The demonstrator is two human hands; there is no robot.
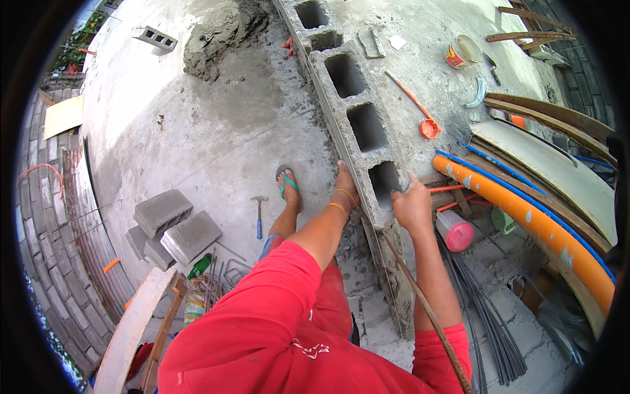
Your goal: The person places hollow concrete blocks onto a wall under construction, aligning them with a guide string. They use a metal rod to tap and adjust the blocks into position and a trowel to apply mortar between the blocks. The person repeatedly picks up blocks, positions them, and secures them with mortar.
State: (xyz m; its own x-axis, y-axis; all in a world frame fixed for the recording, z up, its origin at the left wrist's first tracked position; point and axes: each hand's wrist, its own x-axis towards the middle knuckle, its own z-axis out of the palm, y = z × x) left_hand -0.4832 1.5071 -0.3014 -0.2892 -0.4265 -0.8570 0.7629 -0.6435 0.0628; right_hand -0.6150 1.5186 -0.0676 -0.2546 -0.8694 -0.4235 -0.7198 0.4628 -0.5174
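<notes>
A row of hollow concrete blocks (pixel 377 156) runs along the top of a low wall, their square cavities facing up. My left hand (pixel 345 183), with a yellow band at the wrist, presses against the left side of the nearest block. On that block's right side, my right hand (pixel 412 205) grips the edge beside the nearest cavity, its fingers curled and partly hidden. A thin line follows the wall's left face. Close to my right forearm, a rusty steel bar (pixel 430 312) slants up to the block's near end.
Left of me lie several loose blocks (pixel 190 236) and a blue-handled hammer (pixel 259 218). A mortar heap (pixel 213 49) sits at the far left. To the right are an orange dipper (pixel 430 128), a bucket (pixel 463 51), an orange pipe (pixel 525 213) and steel rods (pixel 489 322).
</notes>
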